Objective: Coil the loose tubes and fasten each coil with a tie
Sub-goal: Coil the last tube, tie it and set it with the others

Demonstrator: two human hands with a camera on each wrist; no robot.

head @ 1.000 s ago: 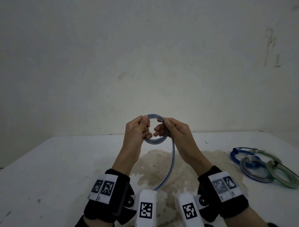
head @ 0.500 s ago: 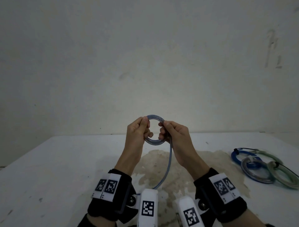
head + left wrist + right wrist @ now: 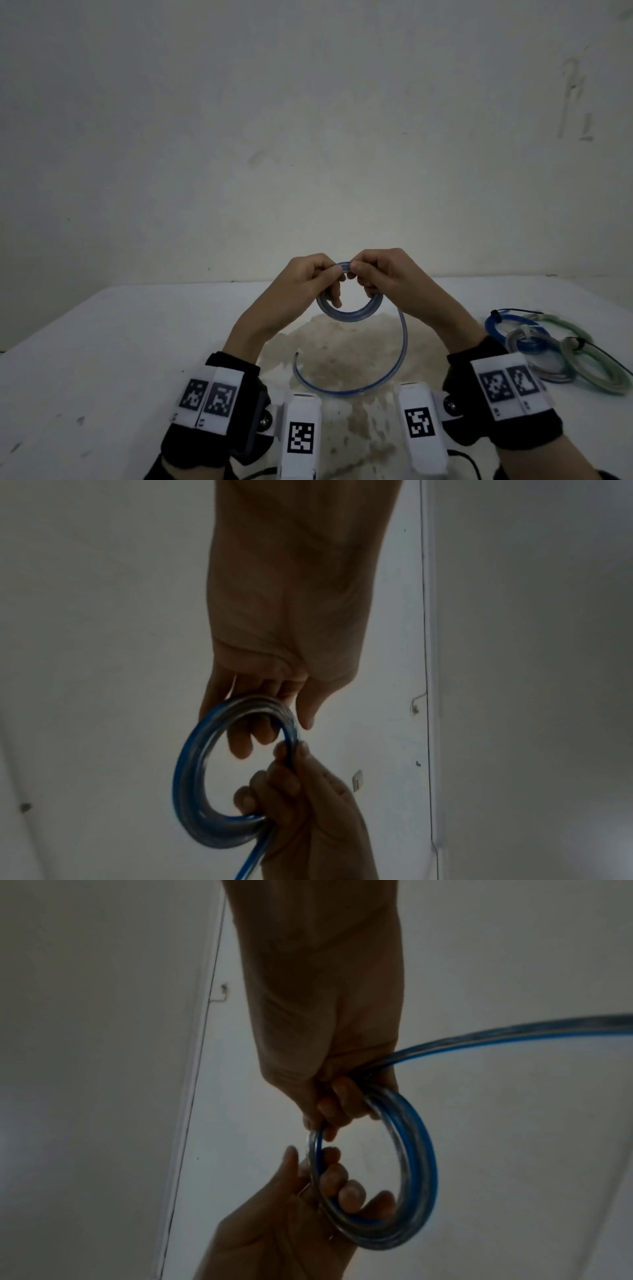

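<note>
pinching blue-striped tube coil point(image 3: 349, 310) with both hands, left point(image 3: 310, 281), right point(image 3: 388, 279), no readable writing

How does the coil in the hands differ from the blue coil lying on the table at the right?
The held coil is up off the table, gripped by left hand and right hand; the blue coil lies flat. The held coil trails a loose tail and shows no tie; the blue coil carries a dark tie. Both are tube wound in rings.
</note>
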